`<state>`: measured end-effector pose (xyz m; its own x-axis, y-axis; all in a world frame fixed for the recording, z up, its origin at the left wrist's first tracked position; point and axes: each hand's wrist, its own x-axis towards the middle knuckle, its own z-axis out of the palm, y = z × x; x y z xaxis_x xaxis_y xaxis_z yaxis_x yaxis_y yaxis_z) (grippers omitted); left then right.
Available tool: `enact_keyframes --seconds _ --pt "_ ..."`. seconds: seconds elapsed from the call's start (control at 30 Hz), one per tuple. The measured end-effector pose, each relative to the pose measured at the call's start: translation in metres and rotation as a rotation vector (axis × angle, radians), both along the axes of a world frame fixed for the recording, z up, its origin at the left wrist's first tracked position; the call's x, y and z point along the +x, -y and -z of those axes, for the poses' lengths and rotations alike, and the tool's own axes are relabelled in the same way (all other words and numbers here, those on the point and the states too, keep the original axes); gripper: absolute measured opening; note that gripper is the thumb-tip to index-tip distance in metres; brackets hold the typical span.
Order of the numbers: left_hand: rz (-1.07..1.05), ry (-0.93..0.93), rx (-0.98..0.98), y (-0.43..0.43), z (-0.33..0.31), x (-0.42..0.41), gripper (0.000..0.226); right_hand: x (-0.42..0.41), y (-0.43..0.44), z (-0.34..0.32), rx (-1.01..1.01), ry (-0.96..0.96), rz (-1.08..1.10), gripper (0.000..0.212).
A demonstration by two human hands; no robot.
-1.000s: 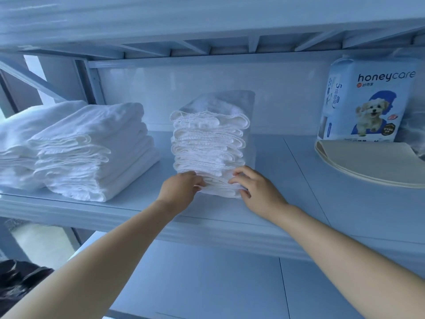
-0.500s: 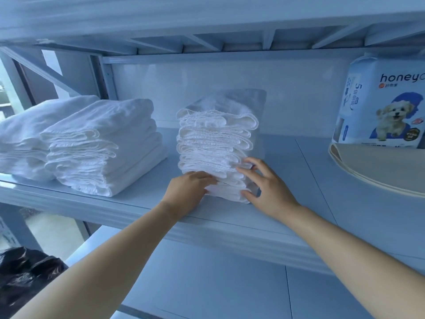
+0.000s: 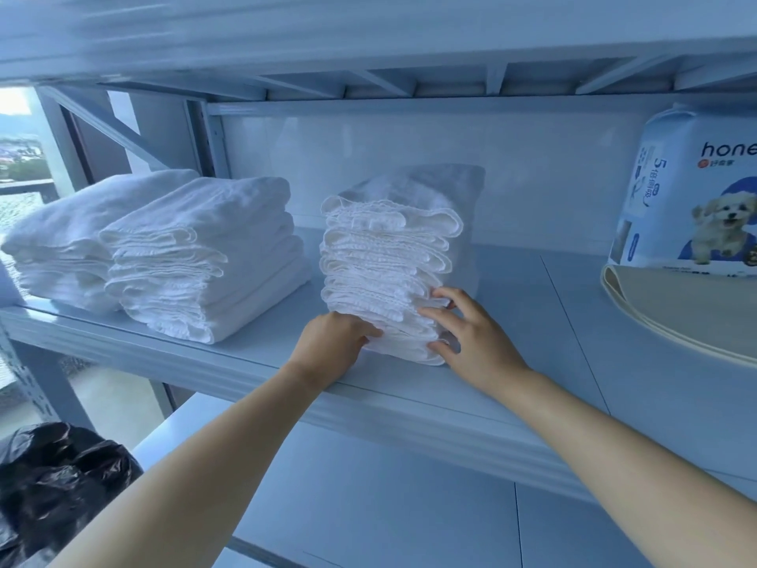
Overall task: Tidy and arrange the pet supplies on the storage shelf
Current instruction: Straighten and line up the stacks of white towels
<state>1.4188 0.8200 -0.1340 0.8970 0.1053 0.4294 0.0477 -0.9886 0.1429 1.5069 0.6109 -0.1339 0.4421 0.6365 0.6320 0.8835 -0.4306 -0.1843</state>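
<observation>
Braces stack of folded pads [image 3: 385,272] on shelf [image 3: 532,321] with left hand [image 3: 332,346] curled at its lower edge, hold unclear, and right hand [image 3: 471,340] spread flat, now higher up the folds than a second ago. Suggests squaring-up; towel piles [image 3: 213,248] left of grip, dog-print pack [image 3: 692,190] well right.

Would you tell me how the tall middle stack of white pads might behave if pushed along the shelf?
The stack is tall, narrow and loosely layered, so pushed low, where the left hand and right hand touch it, its top probably leans. It looks soft; lifted, it likely sags.
</observation>
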Motion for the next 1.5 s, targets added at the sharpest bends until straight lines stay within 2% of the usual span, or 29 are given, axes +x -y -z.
enact_keyframes --seconds 0.43,0.6,0.7,0.87,1.0,1.23,1.5 --pt "-0.049 0.050 -0.011 -0.045 0.001 -0.078 0.024 -0.063 -0.046 0.003 0.048 -0.024 -0.109 0.045" --pt "-0.047 0.133 0.049 -0.049 0.002 -0.093 0.027 -0.072 -0.041 -0.001 0.032 0.034 -0.112 0.069" --pt "0.015 0.180 0.099 -0.052 0.001 -0.097 0.030 -0.070 -0.035 -0.006 0.051 0.071 -0.070 0.073" --pt "0.072 0.274 0.204 -0.049 -0.007 -0.095 0.052 -0.060 -0.027 -0.007 0.069 -0.059 -0.025 0.088" --pt "0.108 0.246 0.254 -0.044 -0.006 -0.085 0.071 -0.056 -0.030 -0.008 0.018 -0.147 -0.040 0.097" --pt "0.125 0.276 0.274 -0.051 0.001 -0.072 0.081 -0.047 -0.041 -0.011 -0.033 -0.200 -0.099 0.099" --pt "0.162 0.234 0.184 -0.064 -0.006 -0.059 0.094 -0.037 -0.050 -0.011 -0.019 -0.234 -0.156 0.097"
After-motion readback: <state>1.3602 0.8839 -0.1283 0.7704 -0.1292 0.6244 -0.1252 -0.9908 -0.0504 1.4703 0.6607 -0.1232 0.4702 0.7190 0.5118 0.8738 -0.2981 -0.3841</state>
